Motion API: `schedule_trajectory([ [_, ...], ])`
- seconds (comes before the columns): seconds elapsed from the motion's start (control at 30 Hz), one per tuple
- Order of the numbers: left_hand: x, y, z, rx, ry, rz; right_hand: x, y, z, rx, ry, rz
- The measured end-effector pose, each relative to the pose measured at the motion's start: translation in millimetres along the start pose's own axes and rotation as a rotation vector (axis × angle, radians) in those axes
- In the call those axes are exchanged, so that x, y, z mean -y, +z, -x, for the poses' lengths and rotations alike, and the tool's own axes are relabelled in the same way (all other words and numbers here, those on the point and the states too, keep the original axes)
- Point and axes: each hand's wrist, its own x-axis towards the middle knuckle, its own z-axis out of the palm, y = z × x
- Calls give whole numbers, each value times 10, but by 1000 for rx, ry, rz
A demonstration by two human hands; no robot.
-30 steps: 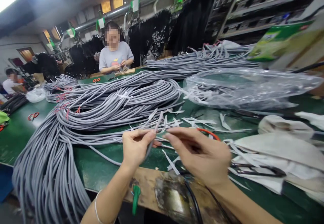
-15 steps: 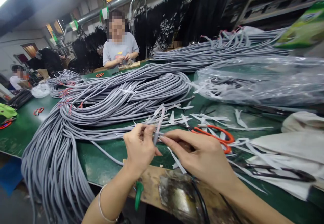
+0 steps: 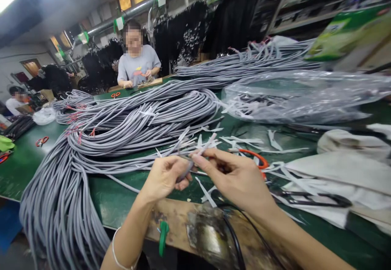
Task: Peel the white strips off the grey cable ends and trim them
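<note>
Tilted lower now, grey cable end point(image 3: 195, 156) stays pinched between left hand point(image 3: 165, 176) and right hand point(image 3: 235, 180) fingers.

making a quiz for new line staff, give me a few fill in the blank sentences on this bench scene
1. The left hand and right hand together pinch the end of a ____ cable.
2. The table is covered in ____ matting.
3. The scissors beyond the right hand have ____ handles.
4. The co-worker across the table wears a ____ shirt.

Missing words: grey; green; orange; grey
</note>
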Motion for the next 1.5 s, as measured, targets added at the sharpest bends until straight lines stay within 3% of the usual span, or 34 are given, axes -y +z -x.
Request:
schedule_trajectory([
  [0.1, -40, 28, 30, 2, -2, -76, 4, -33, -45, -81, 64, -55],
  [0.2, -40, 42, 34, -35, -25, -111, -20, -178, -134, -317, 99, -68],
  [0.3, -16, 39, 12, -118, 15, -98, -63, -371, -203, -535, 19, 322],
  [0.37, -4, 34, 3, -199, 110, -86, -99, -430, -205, -463, -97, 747],
  [0.43, -1, 32, 11, -293, 259, -105, -139, -399, -171, -338, -247, 974],
  [0.53, 2, 31, 53, -416, 499, -222, -174, -262, -90, -205, -463, 986],
  [0.67, 26, 23, 103, -484, 680, -419, -97, -145, -18, -148, -616, 734],
  [0.8, 40, 19, 110, -475, 709, -497, 50, -164, -8, -148, -727, 581],
  [1.13, -4, 73, 157, -380, 704, -700, 143, -204, 12, -247, -810, 699],
  [1.5, 53, 33, 145, -362, 906, -1085, 113, -228, 15, -200, -837, 785],
])
